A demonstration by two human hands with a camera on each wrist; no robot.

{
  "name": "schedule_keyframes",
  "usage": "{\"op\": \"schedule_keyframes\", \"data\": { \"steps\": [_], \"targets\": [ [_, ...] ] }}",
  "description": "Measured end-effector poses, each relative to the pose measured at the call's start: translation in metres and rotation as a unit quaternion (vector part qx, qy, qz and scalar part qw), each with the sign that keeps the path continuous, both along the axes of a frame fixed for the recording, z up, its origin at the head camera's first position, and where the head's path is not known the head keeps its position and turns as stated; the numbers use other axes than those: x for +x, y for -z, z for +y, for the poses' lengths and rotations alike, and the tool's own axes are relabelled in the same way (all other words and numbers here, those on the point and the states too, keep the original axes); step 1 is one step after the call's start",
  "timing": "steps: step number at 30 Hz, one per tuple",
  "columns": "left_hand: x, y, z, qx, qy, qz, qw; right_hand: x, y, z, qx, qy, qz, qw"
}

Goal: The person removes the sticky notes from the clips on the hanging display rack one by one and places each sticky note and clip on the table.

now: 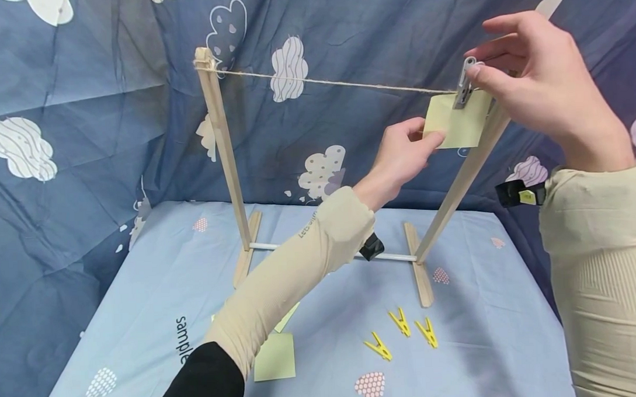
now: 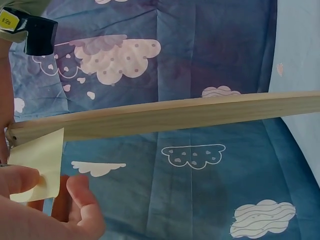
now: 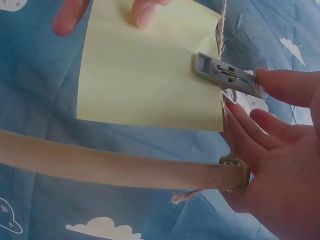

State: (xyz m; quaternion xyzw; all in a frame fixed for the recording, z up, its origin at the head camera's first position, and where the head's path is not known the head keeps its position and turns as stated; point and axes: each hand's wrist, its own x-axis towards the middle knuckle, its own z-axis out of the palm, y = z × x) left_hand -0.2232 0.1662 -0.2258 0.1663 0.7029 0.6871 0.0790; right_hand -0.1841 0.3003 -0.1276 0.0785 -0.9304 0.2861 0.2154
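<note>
A pale yellow square paper hangs at the right end of the twine. A grey clothespin sits over its top edge, at the twine. My right hand pinches the clothespin's upper end; in the right wrist view the thumb presses its handle and the fingers reach behind the twine. My left hand pinches the paper's lower left corner, thumb in front. In the left wrist view the paper is tilted beside the wooden post.
Two wooden posts on flat feet carry the twine, joined low by a white rod. Several yellow papers lie under my left forearm. Three yellow clothespins lie on the light blue cloth.
</note>
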Motion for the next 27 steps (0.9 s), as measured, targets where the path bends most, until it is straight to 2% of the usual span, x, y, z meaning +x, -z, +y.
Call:
{"op": "schedule_keyframes", "data": {
  "steps": [5, 16, 27],
  "targets": [
    [0.000, 0.001, -0.002, -0.003, 0.004, 0.010, 0.9999, -0.001, -0.001, 0.000, -0.041, -0.015, -0.006, 0.999],
    [-0.001, 0.002, -0.006, -0.017, 0.013, 0.040, 0.9990, 0.000, -0.001, 0.000, -0.087, -0.028, 0.005, 0.996],
    [0.000, 0.002, -0.011, -0.009, 0.027, 0.041, 0.9988, 0.002, 0.003, -0.008, -0.094, -0.019, 0.079, 0.992]
  ]
}}
